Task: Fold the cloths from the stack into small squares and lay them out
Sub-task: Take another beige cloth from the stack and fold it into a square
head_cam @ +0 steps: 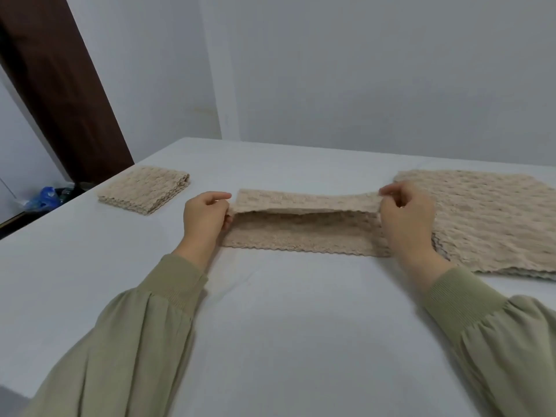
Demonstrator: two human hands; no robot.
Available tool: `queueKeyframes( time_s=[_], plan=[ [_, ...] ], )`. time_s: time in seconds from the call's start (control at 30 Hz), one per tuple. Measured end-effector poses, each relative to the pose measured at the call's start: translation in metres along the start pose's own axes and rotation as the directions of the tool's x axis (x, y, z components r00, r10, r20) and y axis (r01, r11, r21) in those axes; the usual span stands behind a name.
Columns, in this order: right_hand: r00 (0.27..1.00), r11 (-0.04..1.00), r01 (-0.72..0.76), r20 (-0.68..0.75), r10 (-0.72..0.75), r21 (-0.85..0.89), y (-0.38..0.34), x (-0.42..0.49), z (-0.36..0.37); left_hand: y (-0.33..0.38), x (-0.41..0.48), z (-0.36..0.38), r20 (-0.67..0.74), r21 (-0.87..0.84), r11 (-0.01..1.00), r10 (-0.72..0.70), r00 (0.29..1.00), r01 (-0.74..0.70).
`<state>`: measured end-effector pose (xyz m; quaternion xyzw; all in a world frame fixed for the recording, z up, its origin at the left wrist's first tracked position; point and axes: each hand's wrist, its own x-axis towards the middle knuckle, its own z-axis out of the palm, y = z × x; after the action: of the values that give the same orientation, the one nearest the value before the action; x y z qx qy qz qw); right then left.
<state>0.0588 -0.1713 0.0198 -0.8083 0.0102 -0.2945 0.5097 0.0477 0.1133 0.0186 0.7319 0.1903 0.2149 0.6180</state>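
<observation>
Both hands, left (pixel 204 218) & right (pixel 404 218), pinch ends of beige cloth (pixel 304 233), top layer lifted mid-fold on counter (pixel 270 326), btwn folded square (pixel 144 189) & stack (pixel 487 218).

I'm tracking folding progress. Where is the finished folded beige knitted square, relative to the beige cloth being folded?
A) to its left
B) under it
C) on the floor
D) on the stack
A: the folded beige knitted square lies on the white table, left of the beige cloth that the left hand and right hand pinch.

Soft even light, faint shadows, wide-angle edge distortion.
</observation>
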Motion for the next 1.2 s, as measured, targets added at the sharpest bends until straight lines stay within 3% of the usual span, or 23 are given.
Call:
queueKeyframes(
  time_s=[0.07, 0.13, 0.3, 0.4, 0.47, 0.53, 0.63, 0.7, 0.87, 1.2],
  plan=[
    [0.988, 0.976, 0.069, 0.152, -0.037, -0.209, 0.005, -0.007, -0.005, -0.002, -0.003, -0.007, 0.074, 0.296, 0.950, 0.080, 0.994, -0.099],
    [0.950, 0.882, 0.216, 0.298, -0.091, -0.419, 0.009, -0.015, -0.007, -0.002, -0.010, -0.010, 0.169, 0.497, 0.844, 0.134, 0.976, -0.202],
    [0.859, 0.624, 0.441, 0.505, -0.086, -0.645, 0.017, -0.033, -0.006, -0.004, -0.024, -0.003, 0.342, 0.695, 0.613, 0.179, 0.923, -0.376],
    [0.864, 0.651, 0.391, 0.504, -0.016, -0.651, 0.023, -0.016, -0.004, -0.001, -0.028, -0.001, 0.322, 0.616, 0.706, 0.179, 0.930, -0.350],
    [0.881, 0.763, 0.323, 0.472, -0.028, -0.559, 0.024, -0.007, -0.006, 0.001, -0.030, 0.000, 0.297, 0.553, 0.770, 0.177, 0.938, -0.320],
    [0.926, 0.891, 0.219, 0.373, -0.061, -0.397, 0.021, -0.006, -0.010, 0.003, -0.030, 0.000, 0.256, 0.483, 0.833, 0.162, 0.953, -0.271],
    [0.985, 0.965, 0.095, 0.161, -0.056, -0.244, 0.016, -0.006, -0.019, 0.008, -0.030, -0.004, 0.219, 0.309, 0.934, 0.113, 0.969, -0.179],
    [0.994, 0.969, 0.086, 0.081, -0.068, -0.230, 0.018, -0.003, -0.023, 0.010, -0.030, -0.007, 0.243, 0.245, 0.959, 0.082, 0.966, -0.143],
    [0.977, 0.925, 0.034, 0.209, 0.050, -0.378, 0.026, -0.001, -0.025, 0.010, -0.027, -0.012, 0.347, 0.358, 0.920, 0.024, 0.938, -0.156],
    [0.979, 0.907, 0.127, 0.197, -0.050, -0.402, 0.032, 0.002, -0.022, 0.013, -0.026, -0.016, 0.395, 0.409, 0.892, 0.014, 0.918, -0.190]
  ],
)
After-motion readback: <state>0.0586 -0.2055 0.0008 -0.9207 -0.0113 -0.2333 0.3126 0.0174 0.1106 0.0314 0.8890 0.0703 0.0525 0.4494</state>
